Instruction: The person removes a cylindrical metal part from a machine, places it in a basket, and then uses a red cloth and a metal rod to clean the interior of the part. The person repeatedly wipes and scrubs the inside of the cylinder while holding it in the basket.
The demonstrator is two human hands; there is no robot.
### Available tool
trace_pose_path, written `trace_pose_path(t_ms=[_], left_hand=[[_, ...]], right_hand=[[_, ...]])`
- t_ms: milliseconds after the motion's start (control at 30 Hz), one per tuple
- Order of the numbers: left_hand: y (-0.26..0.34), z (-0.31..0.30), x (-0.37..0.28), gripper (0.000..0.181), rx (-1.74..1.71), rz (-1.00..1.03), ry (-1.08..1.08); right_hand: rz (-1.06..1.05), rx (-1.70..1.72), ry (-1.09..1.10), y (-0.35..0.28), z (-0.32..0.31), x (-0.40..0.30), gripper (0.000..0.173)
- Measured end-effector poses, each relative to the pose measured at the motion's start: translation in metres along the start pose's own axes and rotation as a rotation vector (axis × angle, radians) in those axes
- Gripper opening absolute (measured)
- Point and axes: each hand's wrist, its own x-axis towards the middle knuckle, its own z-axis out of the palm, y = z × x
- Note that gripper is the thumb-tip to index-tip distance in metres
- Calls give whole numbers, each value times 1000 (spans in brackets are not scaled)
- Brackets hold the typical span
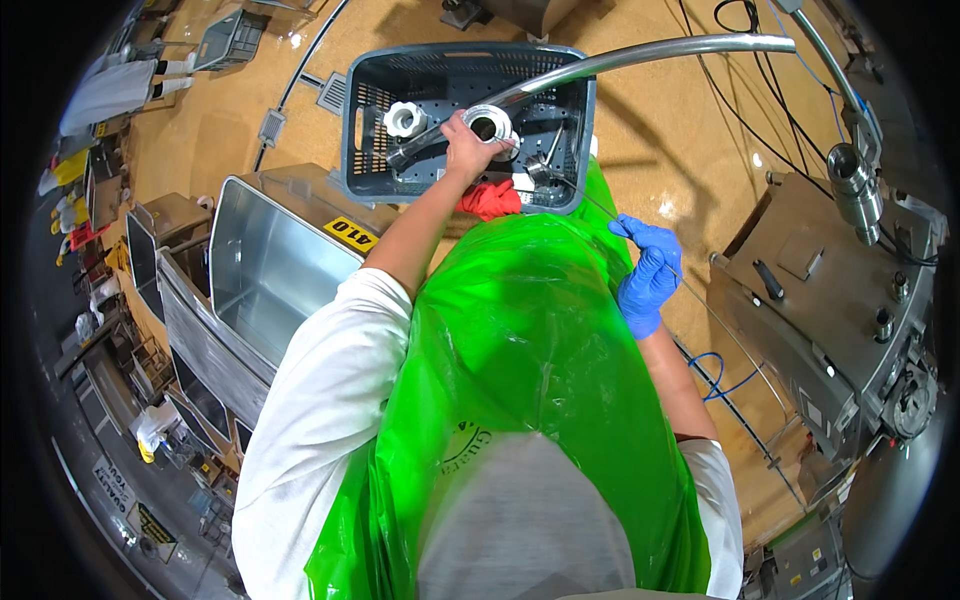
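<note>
My bare left hand (469,146) grips a round, pale ring-shaped fitting (501,118) over a dark grey plastic crate (352,157). A thin metal rod (712,311) runs through the fingers of my right hand (651,259), which wears a blue glove. One end of that rod reaches towards the fitting; whether it touches is unclear. Inside the crate lie a white scalloped nut (405,119) and a small metal part with blades or arms (541,171). A curved steel pipe (637,61) rests in the crate and juts out past its right rim.
A red cloth or glove (491,200) hangs at the crate's near edge. Left of me stand metal tub carts (277,277). On the right are a steel machine (795,270) and a threaded metal fitting (853,187). A person in white (112,94) is at the far left.
</note>
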Motion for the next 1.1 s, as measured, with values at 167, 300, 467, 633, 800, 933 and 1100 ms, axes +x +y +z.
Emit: trace_pose_path(t_ms=[167,300,467,633,800,933,1100], left_hand=[[-2,15,-6,119,-22,-26,42],[-7,14,-4,121,-63,16,66],[-40,3,8,126,52,132,-54],[-30,6,3,125,115,44,-109],[-33,-3,6,127,139,18,-134],[-24,-6,7,127,160,34,-153],[-31,-4,9,130,163,98,-117]], right_hand=[[-104,60,-81,-26,-5,2,20],[-165,83,-133,-21,-14,1,17],[-182,-77,-220,-42,-13,15,27],[-201,-88,-310,-54,-24,6,24],[-184,-137,-327,-47,-1,-8,23],[-231,-138,-273,-76,10,-9,21],[-224,-210,-288,-61,39,-35,18]])
